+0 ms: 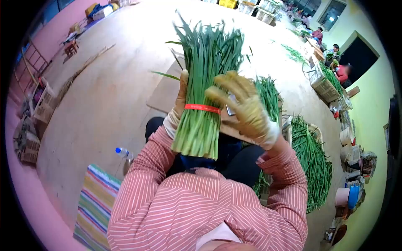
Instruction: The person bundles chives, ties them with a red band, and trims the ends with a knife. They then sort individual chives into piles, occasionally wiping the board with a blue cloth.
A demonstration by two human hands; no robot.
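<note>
A thick bundle of long green leafy stalks (205, 79) stands upright in front of my chest, its pale cut ends toward me. A red band (202, 108) goes round its lower part. My left hand (181, 98), in a yellowish glove, grips the bundle from its left side; most of its fingers are hidden behind the stalks. On the right side, my right hand (243, 106), gloved too and slightly blurred, has its fingers spread over the leaves near the band. Whether its fingertips touch the leaves I cannot tell.
More green stalks (310, 163) fill a basket at my right, with another pile (268, 96) beyond it. A blue-capped bottle (122, 152) and a striped mat (97, 205) are at my left. People (342, 73) sit beside crates (326, 88) at the far right.
</note>
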